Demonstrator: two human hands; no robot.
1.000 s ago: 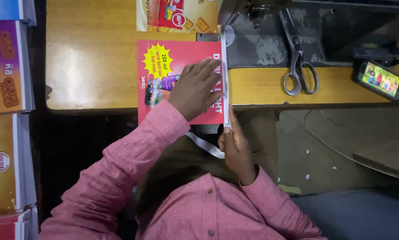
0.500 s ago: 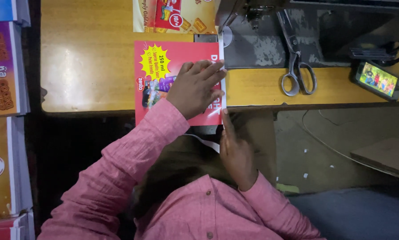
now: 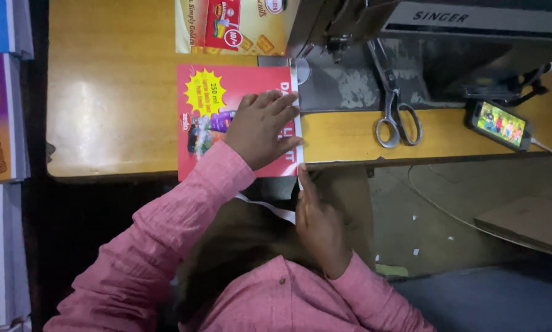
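- Head view: The left hand (image 3: 260, 126) lies flat on a red printed sheet (image 3: 211, 123). The fingers (image 3: 282, 104) are spread out and press down on the sheet's right side. This hand grips nothing; it just pushes down.
- The red sheet lies on a yellow wooden table (image 3: 110, 104), near the table's middle. Its near edge hangs a little over the table's near edge.
- The right hand (image 3: 317, 224) is below the table edge, just under the sheet's right corner. It touches a thin white strip (image 3: 270, 208) that hangs down there. I cannot tell if the fingers pinch the strip or only rest on it.
- Both arms wear pink sleeves (image 3: 165, 240).
- A sewing machine (image 3: 448, 43) stands at the far right of the table, just right of the sheet.
- Grey scissors (image 3: 395, 107) lie to the right of the sheet, partly on the machine's base.
- A phone (image 3: 500, 125) with a lit screen lies farther right.
- Another printed sheet (image 3: 233, 27), yellow and red, lies at the far edge, touching the red sheet's far side.
- More printed sheets (image 3: 2, 117) are stacked at the left.
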